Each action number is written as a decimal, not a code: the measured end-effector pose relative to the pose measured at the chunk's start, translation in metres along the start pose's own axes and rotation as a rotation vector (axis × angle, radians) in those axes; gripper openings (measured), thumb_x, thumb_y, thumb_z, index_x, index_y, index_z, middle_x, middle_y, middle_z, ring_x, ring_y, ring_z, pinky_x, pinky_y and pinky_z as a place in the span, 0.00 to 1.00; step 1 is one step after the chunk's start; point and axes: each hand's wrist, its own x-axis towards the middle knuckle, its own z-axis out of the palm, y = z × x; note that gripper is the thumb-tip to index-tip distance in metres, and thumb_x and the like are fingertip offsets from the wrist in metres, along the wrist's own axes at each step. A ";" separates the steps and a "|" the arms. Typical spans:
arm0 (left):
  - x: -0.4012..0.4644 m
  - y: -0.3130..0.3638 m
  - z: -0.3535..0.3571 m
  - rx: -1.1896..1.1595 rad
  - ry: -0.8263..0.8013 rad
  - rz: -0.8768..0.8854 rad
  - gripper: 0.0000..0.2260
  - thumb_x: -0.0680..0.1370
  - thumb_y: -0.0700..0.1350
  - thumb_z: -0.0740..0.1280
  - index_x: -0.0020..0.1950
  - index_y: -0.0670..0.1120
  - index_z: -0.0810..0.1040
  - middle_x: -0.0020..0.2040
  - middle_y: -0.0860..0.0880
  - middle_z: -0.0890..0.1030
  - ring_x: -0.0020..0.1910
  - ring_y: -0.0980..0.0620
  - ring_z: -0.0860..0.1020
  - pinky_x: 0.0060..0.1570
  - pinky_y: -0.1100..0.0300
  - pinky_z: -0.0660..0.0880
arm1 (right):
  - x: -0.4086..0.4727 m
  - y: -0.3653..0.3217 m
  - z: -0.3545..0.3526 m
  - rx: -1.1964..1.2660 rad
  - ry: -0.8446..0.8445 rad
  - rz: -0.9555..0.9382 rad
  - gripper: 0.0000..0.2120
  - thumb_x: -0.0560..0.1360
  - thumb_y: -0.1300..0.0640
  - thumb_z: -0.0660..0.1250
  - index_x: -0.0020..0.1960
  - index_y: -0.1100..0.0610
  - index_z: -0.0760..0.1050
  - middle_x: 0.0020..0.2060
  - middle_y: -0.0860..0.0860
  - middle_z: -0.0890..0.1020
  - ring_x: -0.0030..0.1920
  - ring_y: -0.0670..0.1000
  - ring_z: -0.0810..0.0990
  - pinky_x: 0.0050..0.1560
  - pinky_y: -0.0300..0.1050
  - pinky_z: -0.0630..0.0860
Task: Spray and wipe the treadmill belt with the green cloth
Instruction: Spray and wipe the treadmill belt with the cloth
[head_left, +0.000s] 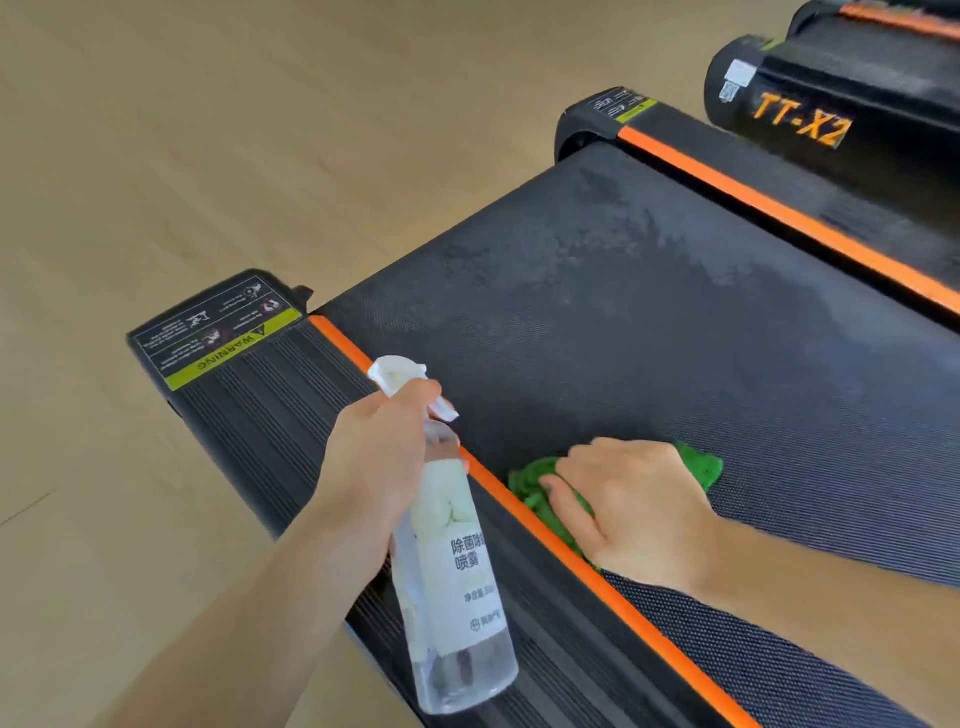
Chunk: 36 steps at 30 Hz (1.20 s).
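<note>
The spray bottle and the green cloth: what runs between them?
In the head view, an orange strip along the belt's edge runs between the spray bottle, held by the left hand, and the green cloth under the right hand.

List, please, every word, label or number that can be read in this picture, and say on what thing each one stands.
"WARNING": yellow-green sticker on the treadmill's side rail, seen upside down; its small print is too small to read.
"TT-X2": orange letters on the black roller at top right.
"除菌" and "喷雾": spray bottle in the left hand; smaller lines are blurred.
Far sticker: unreadable.
</note>
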 end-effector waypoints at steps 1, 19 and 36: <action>0.000 -0.001 0.001 0.001 0.000 0.004 0.13 0.77 0.47 0.68 0.52 0.37 0.84 0.31 0.45 0.85 0.29 0.46 0.81 0.36 0.58 0.75 | 0.003 0.016 0.000 -0.034 0.004 -0.015 0.20 0.81 0.47 0.53 0.34 0.51 0.70 0.30 0.48 0.74 0.32 0.55 0.76 0.29 0.49 0.73; 0.016 -0.002 -0.001 -0.015 -0.012 -0.042 0.11 0.80 0.47 0.69 0.47 0.39 0.83 0.30 0.45 0.83 0.26 0.45 0.82 0.39 0.56 0.76 | 0.047 -0.013 0.011 -0.015 -0.025 -0.006 0.22 0.81 0.45 0.51 0.33 0.51 0.71 0.30 0.47 0.76 0.33 0.54 0.77 0.31 0.46 0.71; 0.046 0.029 -0.032 -0.080 -0.044 0.029 0.10 0.82 0.52 0.70 0.47 0.46 0.81 0.39 0.48 0.89 0.24 0.52 0.83 0.35 0.57 0.75 | 0.079 -0.028 0.017 0.023 -0.018 -0.013 0.22 0.81 0.44 0.49 0.33 0.51 0.70 0.29 0.47 0.75 0.32 0.52 0.76 0.31 0.45 0.67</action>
